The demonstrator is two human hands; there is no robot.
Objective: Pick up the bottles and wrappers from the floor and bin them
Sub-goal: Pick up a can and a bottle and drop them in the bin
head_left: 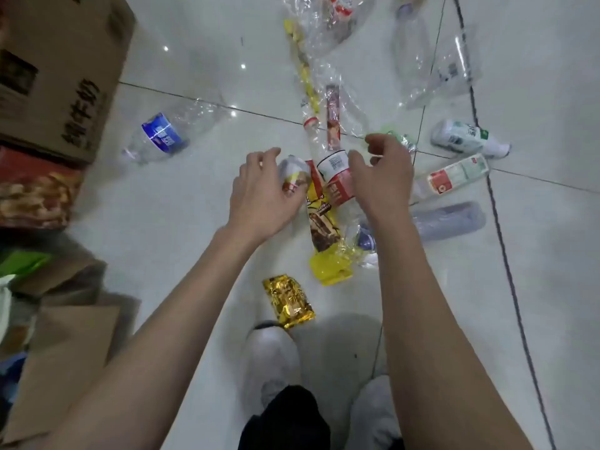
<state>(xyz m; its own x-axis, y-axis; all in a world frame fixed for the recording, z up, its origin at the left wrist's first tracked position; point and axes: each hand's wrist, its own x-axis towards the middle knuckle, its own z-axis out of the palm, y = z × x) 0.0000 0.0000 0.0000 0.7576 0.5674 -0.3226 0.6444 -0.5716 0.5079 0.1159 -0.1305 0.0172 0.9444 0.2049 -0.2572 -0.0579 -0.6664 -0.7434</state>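
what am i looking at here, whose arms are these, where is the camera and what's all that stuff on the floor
No machine here: these are a person's two bare arms, filmed by one wide-angle camera worn on their head and looking down at a tiled floor. Their white shoes show at the bottom. Litter lies about: a clear bottle with a blue label, a gold wrapper, a yellow wrapper, a white bottle. A cardboard box stands at the left. The left hand grips a small bottle with a yellow and red label. The right hand, fingers curled, is over a clear bottle with a red and white label; whether it holds it is unclear.
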